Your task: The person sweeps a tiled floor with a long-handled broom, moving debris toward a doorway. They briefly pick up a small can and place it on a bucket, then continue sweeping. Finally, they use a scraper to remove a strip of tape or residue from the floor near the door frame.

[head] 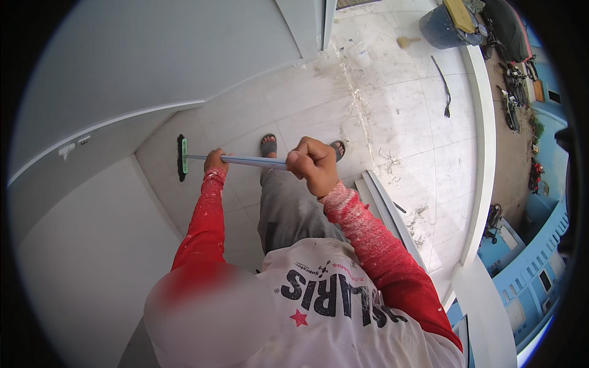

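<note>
A push broom with a green head and black bristles is at the left, over the pale tiled floor near the wall corner. Its light-coloured handle crosses in front of my legs. My left hand is wrapped around the lower part of the handle, close to the broom head. Farther up, toward the handle's top end, my right hand has its fingers closed around it. Whether the bristles press on the tiles is hard to tell. Both red sleeves are speckled with white.
Grey walls bound the left side. Debris scraps lie along a floor line by a door track. A brush, a dark strip and a blue tub are at the right, beside a white ledge. Motorcycles stand beyond.
</note>
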A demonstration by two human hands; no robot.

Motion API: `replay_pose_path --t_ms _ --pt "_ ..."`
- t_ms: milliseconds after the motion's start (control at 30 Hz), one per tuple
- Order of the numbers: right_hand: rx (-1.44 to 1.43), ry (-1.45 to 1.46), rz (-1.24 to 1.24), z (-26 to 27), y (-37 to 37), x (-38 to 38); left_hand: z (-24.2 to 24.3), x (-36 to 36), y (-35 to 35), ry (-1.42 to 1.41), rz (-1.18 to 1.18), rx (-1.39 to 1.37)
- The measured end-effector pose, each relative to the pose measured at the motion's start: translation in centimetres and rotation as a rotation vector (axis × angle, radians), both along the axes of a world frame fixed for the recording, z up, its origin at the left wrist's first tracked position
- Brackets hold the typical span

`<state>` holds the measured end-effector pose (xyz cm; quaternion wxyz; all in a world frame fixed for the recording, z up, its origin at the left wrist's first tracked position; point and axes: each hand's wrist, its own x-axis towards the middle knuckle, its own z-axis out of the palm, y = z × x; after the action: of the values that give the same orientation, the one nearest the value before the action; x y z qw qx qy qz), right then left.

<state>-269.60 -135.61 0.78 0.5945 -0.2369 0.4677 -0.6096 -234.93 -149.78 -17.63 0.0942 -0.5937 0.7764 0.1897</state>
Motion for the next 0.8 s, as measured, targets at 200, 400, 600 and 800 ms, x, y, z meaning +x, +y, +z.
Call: replay_pose_path --t_ms 200,400,600,800 --pt "0.013 0.388 0.018 1.2 -2.1 -2.8 -5.0 -8.5 -5.1 0.079 -0.103 0.224" --pt "-0.206 0.703 -0.329 18.9 4.1 -19.3 0.4 -38.9 3.0 0.837 -0.366 0.141" --pt "-0.236 0.913 -0.502 27.8 10.6 -21.8 10.1 -51.8 7.1 0.734 -0.587 0.404" --pt "-0.234 0.58 -0.679 31.5 9.4 -21.8 14.7 -37.5 8.9 0.774 -0.373 0.123"
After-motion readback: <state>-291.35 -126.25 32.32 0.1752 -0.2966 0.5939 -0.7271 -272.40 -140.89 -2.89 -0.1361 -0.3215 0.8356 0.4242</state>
